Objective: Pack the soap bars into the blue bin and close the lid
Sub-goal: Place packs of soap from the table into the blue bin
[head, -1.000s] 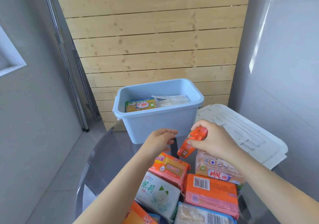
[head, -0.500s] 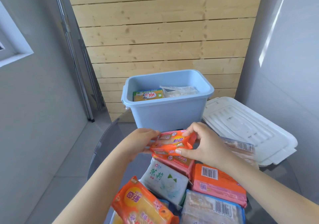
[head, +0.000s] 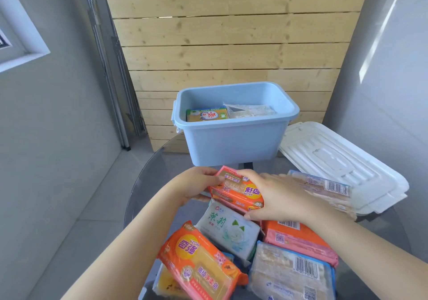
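both hands are on one orange soap pack (head: 236, 189) now, near the middle of the glass table (head: 148, 184), just in front of the blue bin (head: 234, 137). a second ago only the right hand had a pack, holding it on end while the left hovered curled and empty; half a second ago the two met on it, and now it lies flat between them, label up. the left hand (head: 196, 184) grips the pack's left end, thumb on top and fingers curled under. the right hand (head: 275, 198) lies over its right half, fingers wrapped round the far edge and thumb tucked along the near edge. the pack appears to sit on, or just above, another orange pack below it; which, one cannot tell.

that reads as a two-handed pick-up, so the next trip to the bin looks ready to start. inside the bin there are already a yellow soap box (head: 206, 114) and a clear-wrapped pack (head: 250, 111). plenty is left: the white jasmine soap bar (head: 228, 229), a big orange pack (head: 199, 262) at the near edge, pink and clear packs to the right. the white lid (head: 342, 167) lies off to the right of the bin, so closing is a long way off.
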Available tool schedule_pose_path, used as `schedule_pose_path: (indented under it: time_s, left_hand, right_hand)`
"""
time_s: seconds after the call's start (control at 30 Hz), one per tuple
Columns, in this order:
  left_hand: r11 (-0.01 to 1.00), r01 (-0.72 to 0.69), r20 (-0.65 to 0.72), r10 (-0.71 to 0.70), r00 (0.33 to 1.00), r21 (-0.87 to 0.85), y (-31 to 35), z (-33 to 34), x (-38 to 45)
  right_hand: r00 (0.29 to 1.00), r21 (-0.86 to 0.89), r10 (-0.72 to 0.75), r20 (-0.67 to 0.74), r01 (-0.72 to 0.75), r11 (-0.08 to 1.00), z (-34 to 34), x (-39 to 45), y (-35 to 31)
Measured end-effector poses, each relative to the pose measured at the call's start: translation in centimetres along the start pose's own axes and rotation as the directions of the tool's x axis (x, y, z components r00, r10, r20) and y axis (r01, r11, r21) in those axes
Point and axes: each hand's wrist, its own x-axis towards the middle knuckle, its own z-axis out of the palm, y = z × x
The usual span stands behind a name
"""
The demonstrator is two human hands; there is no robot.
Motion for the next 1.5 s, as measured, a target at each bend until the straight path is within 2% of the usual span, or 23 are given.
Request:
schedule_pose_path:
  time_s: [0.23,0.4,0.57,0.8,0.93,1.03,1.17,1.5]
  left_hand:
    - [0.994,0.01,0.021,-0.007,1.0,-0.113,-0.4,-0.1,0.5]
    - [0.982,0.006,-0.017,-0.009,1.0,-0.188,-0.4,0.1,1.0]
    - [0.983,0.017,-0.016,-0.021,1.0,-0.181,-0.1,0.3,1.2]
    - [0.974,0.047,-0.01,-0.05,0.999,-0.22,0.7,-0.4,0.8]
    - [0.992,-0.053,-0.033,0.049,0.998,-0.118,2.3,-1.8,-1.1]
    - [0.988,-0.145,-0.034,0.144,0.989,-0.048,4.0,-2.5,-3.0]
    - [0.97,-0.244,-0.102,0.242,0.965,-0.009,5.9,-1.8,-4.9]
    - [0.914,-0.386,-0.143,0.369,0.918,-0.12,12.3,-1.6,-4.9]
  right_hand:
    - [1.0,0.034,0.008,-0.001,-0.008,0.999,-0.1,0.6,0.7]
    - [1.0,0.052,0.006,-0.022,-0.005,0.999,-0.3,1.5,1.3]
    - [0.989,0.064,0.05,0.139,-0.059,0.996,-0.3,3.1,1.8]
    - [0.992,0.257,0.058,0.111,-0.085,0.963,-0.7,3.6,2.1]
    - [0.998,0.352,0.018,0.067,-0.041,0.935,-3.4,2.9,1.9]
    - [1.0,0.367,-0.011,0.014,0.005,0.93,-5.9,1.9,1.6]
    - [1.0,0.385,-0.021,-0.018,0.026,0.923,-8.9,0.5,1.6]
    - [0.997,0.369,-0.022,-0.079,0.05,0.928,-16.1,0.8,3.8]
